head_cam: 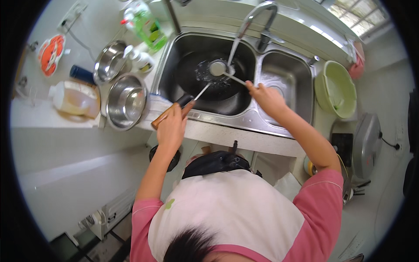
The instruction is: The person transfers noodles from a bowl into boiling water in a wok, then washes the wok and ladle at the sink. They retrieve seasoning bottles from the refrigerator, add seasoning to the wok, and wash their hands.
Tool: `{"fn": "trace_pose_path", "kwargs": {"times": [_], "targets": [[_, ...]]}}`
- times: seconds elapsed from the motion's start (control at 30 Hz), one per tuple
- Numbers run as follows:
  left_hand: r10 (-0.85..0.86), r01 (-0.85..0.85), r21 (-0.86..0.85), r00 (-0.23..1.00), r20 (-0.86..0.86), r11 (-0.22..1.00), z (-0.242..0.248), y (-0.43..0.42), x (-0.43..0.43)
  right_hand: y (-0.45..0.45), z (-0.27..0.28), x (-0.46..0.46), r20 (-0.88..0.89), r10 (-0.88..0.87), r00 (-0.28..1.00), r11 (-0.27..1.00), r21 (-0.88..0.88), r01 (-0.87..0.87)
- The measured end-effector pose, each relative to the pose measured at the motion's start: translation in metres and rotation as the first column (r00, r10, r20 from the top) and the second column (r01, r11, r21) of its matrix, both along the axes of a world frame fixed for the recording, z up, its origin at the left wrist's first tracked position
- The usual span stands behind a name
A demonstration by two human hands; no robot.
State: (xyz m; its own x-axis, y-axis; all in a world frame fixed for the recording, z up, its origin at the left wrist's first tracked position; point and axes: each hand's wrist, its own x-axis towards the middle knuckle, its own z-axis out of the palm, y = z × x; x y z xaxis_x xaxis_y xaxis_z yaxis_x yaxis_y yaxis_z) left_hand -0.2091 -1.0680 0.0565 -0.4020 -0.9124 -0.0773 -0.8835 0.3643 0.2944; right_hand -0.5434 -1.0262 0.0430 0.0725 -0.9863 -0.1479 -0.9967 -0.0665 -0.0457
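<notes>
My left hand [171, 126] grips the wooden handle [162, 117] of a dark wok [193, 70], which lies in the larger basin of a steel sink [222, 120]. Against the same hand is a second utensil with a wooden grip and a thin metal shaft [202, 91]; its far end is lost in the wok's water. My right hand [266, 98] holds a long-handled utensil with a round pale head [217, 68] inside the wok. Beside that head, water runs from the curved faucet [252, 16] and splashes.
Left of the sink stand two steel bowls [126, 101], a pump bottle [140, 59], a green detergent bottle [149, 29] and a jug of amber liquid [77, 100]. A smaller basin [291, 78] adjoins on the right, then a green plastic tub [337, 88] and a grey lidded appliance [370, 145].
</notes>
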Motion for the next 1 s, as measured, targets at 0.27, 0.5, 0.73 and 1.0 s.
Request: {"fn": "trace_pose_path", "kwargs": {"times": [0.27, 0.5, 0.73, 1.0], "targets": [[-0.062, 0.075, -0.151, 0.994, 0.095, 0.986, -0.003, 0.001, 0.008, 0.002, 0.007, -0.003, -0.037, 0.006, 0.999, 1.0, 0.025, -0.005], [-0.08, 0.088, -0.12, 0.994, 0.07, 0.989, -0.004, 0.001, 0.004, 0.006, 0.015, 0.006, 0.173, 0.037, 0.984, 0.995, 0.086, -0.052], [-0.026, 0.028, -0.059, 0.999, 0.034, 0.998, -0.001, 0.002, 0.002, 0.003, 0.013, -0.002, 0.035, -0.056, 0.998, 0.998, -0.035, 0.057], [-0.097, 0.099, -0.039, 0.994, 0.058, 0.994, -0.003, 0.002, 0.006, 0.003, 0.018, 0.008, -0.076, -0.056, 0.995, 0.998, -0.012, 0.055]]}}
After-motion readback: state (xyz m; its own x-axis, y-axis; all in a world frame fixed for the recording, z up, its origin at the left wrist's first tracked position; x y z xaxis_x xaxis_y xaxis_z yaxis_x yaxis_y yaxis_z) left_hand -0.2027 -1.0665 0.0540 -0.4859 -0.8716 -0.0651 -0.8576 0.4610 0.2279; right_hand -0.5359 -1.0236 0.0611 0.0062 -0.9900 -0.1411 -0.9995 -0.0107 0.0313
